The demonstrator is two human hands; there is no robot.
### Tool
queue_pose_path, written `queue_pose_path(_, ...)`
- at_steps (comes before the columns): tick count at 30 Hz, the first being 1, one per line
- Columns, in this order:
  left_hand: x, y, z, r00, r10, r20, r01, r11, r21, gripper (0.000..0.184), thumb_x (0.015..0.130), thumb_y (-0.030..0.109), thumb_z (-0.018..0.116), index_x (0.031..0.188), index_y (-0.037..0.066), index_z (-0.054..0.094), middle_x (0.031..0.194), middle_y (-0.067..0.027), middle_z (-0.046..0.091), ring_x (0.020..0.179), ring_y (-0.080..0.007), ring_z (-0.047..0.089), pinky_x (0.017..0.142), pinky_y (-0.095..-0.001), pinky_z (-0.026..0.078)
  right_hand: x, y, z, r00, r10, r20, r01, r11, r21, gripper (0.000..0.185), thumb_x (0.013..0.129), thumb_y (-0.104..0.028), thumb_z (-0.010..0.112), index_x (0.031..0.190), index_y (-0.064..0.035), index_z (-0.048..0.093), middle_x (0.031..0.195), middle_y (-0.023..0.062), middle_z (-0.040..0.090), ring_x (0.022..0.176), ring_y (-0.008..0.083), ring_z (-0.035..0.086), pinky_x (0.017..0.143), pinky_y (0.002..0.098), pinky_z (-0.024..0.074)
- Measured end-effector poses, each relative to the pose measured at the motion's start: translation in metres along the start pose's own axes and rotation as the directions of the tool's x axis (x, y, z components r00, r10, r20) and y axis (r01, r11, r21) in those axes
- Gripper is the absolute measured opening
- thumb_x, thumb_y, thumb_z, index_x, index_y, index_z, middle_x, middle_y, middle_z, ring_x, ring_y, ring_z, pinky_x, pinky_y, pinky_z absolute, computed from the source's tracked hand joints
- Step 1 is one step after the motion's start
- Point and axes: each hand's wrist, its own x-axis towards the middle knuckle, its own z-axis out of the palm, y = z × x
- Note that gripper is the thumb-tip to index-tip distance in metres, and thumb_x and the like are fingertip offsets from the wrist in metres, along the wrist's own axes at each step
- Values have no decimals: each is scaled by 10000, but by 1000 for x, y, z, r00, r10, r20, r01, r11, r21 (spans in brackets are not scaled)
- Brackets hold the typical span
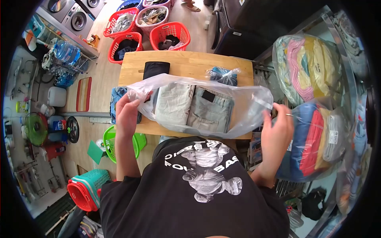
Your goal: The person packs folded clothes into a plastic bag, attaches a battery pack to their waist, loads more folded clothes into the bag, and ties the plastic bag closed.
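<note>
Clear bag (249, 104) pinched at opposite ends by left hand (127, 114) and right hand (278, 129), apparently to spread it around folded clothes (211, 111); black cloth (157, 69) laid beyond bag

T-shirt (170, 202), 1: black, loose, 2 short sleeves (119, 189). Chest print (212, 172): grey-and-white, shaded, rounded figures. Lettering (226, 166): white block capitals, around the print, partly lost in folds; "BAS" legible. Ring (289, 115), 1: thin, metallic, on 1 finger of the right hand (278, 133).
</note>
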Motion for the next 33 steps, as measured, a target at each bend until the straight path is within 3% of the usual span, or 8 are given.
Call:
queue_pose_path(2, 5, 3, 8, 1000, 3, 24, -3, 1000, 16, 449, 952, 111, 566, 1336, -105, 651, 1256, -231, 747, 1147, -251, 708, 1108, -387, 477, 9, -62, -11, 972, -150, -180, 207, 910, 358, 216, 922, -5, 723, 1136, -14, 699, 1116, 158, 701, 1049, 356, 680, 938, 461, 534)
queue_pose_path(5, 19, 3, 10, 997, -13, 79, 8, 998, 64, 396, 977, 137, 572, 1287, -98, 644, 1160, -225, 761, 1038, -255, 739, 937, -362, 558, 0, -128, 81, 810, -582, 72, 354, 583, 731, 311, 882, 37, 611, 1182, 17, 687, 1151, 190, 737, 1132, 386, 703, 965, 460, 576)
queue_pose_path(7, 24, 1, 22, 998, 31, 59, -34, 998, 52, 250, 1011, 128, 588, 1168, -49, 666, 953, -161, 777, 820, -197, 735, 754, -310, 571, 6, -177, 183, 621, -673, 401, 304, 679, 668, 275, 965, -116, 604, 1197, 22, 654, 1222, 217, 716, 1151, 389, 699, 993, 460, 565)
queue_pose_path(12, 25, 1, 39, 986, -7, 165, -12, 993, 119, 178, 1101, 145, 526, 1120, 19, 650, 728, -29, 617, 531, -120, 583, 517, -250, 469, 27, -207, 348, 661, -442, 607, 438, 883, 166, 370, 1030, -213, 610, 1327, 7, 620, 1349, 217, 676, 1260, 373, 653, 1075, 470, 522)
queue_pose_path(15, 22, 11, 55, 989, -41, 139, 34, 998, 53, 149, 1070, 119, 556, 1105, 5, 645, 927, -85, 600, 676, -144, 597, 592, -296, 475, 19, -191, 366, 676, -435, 594, 404, 894, 195, 381, 1025, -204, 612, 1350, -6, 614, 1378, 212, 657, 1289, 378, 629, 1094, 476, 506)
queue_pose_path(21, 36, 11, 67, 876, 413, 248, -465, 861, 208, 150, 1022, 103, 609, 1108, 0, 677, 1057, -129, 619, 925, -240, 649, 778, -353, 505, 1, -182, 383, 717, -421, 556, 373, 905, 204, 411, 1013, -186, 616, 1395, -32, 602, 1437, 202, 619, 1346, 388, 581, 1133, 488, 473)
queue_pose_path(24, 48, 21, 48, 951, 191, 242, -230, 962, 147, 152, 1009, 114, 630, 1099, -1, 671, 1110, -150, 617, 1035, -306, 641, 893, -396, 500, -10, -178, 381, 735, -402, 546, 349, 915, 204, 430, 1008, -177, 618, 1417, -45, 597, 1467, 197, 599, 1375, 393, 557, 1153, 494, 456)
queue_pose_path(33, 33, 15, 52, 867, 254, 429, -270, 962, -24, 88, 999, 70, 638, 1046, 2, 668, 1098, -149, 597, 1044, -334, 635, 906, -439, 507, -35, -182, 379, 778, -362, 513, 307, 932, 192, 499, 991, -149, 624, 1484, -85, 579, 1555, 182, 541, 1461, 408, 485, 1212, 511, 406)
